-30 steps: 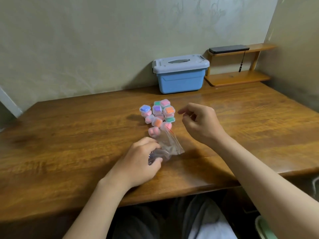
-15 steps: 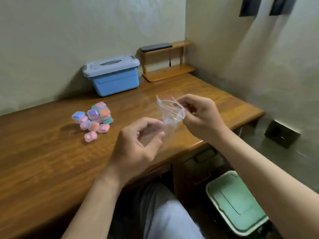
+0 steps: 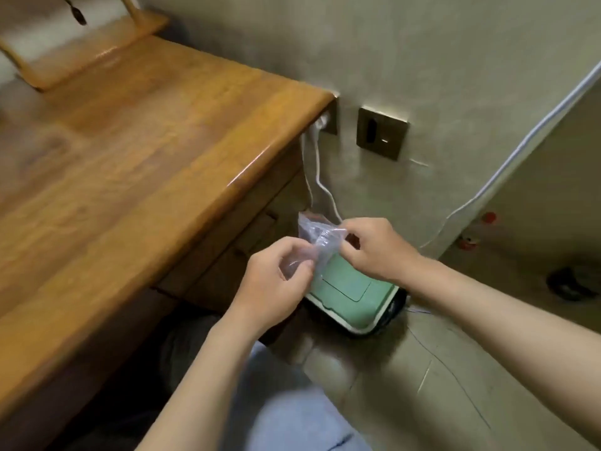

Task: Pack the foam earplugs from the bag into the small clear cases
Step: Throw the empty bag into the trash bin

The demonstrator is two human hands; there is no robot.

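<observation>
A small clear plastic bag [image 3: 314,235] is held crumpled between both hands, off the right end of the desk and above a green bin. My left hand [image 3: 271,281] pinches its lower part. My right hand [image 3: 374,247] grips its upper right edge. No earplugs show inside the bag. The small clear cases are out of view.
The wooden desk [image 3: 130,177] fills the left side, its right edge close to my hands. A green-lidded bin [image 3: 351,288] stands on the floor under the bag. White cables [image 3: 313,170] hang by a wall socket [image 3: 382,131]. My knee [image 3: 286,402] is below.
The view has swung right and down, away from the cases and the blue box. Both hands carried the bag off the desk's end to above the green bin.
</observation>
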